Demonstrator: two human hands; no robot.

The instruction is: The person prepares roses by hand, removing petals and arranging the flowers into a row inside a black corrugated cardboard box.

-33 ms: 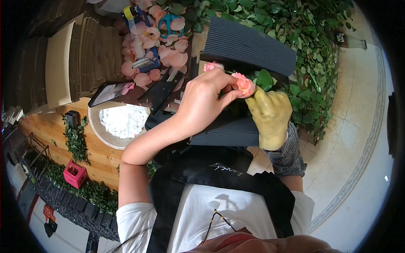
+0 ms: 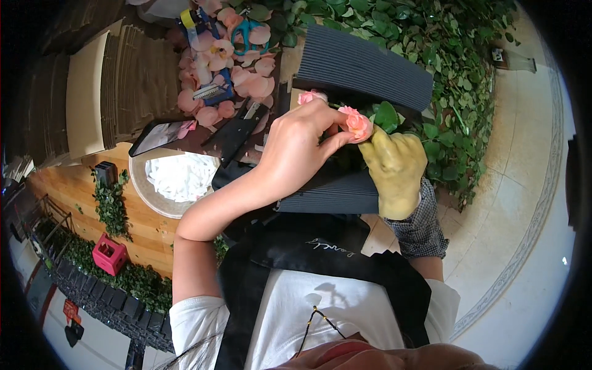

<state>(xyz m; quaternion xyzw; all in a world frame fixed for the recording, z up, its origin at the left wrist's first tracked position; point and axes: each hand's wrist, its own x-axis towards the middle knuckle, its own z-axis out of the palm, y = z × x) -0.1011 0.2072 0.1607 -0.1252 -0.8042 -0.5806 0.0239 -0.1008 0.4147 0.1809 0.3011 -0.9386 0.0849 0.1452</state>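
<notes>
A pink rose (image 2: 357, 124) is between my two hands, its petals partly spread. My bare left hand (image 2: 299, 139) comes in from the left and pinches the edge of the bloom with thumb and fingers. Against the bloom's right side, my right hand (image 2: 393, 161), in a yellow glove, is closed at its base; the stem is hidden there. Behind the glove a green leaf (image 2: 386, 117) sticks up. A second pink rose (image 2: 311, 97) shows beyond my left hand. Dark ribbed boards (image 2: 364, 68) lie beyond and below my hands.
Loose pink petals (image 2: 250, 83), teal-handled scissors (image 2: 251, 38) and a phone (image 2: 161, 137) lie at the upper left. Stacked cardboard (image 2: 139, 86) stands farther left. A round tub (image 2: 139, 185) holds white pieces. Green leaves (image 2: 453, 92) are heaped along the right.
</notes>
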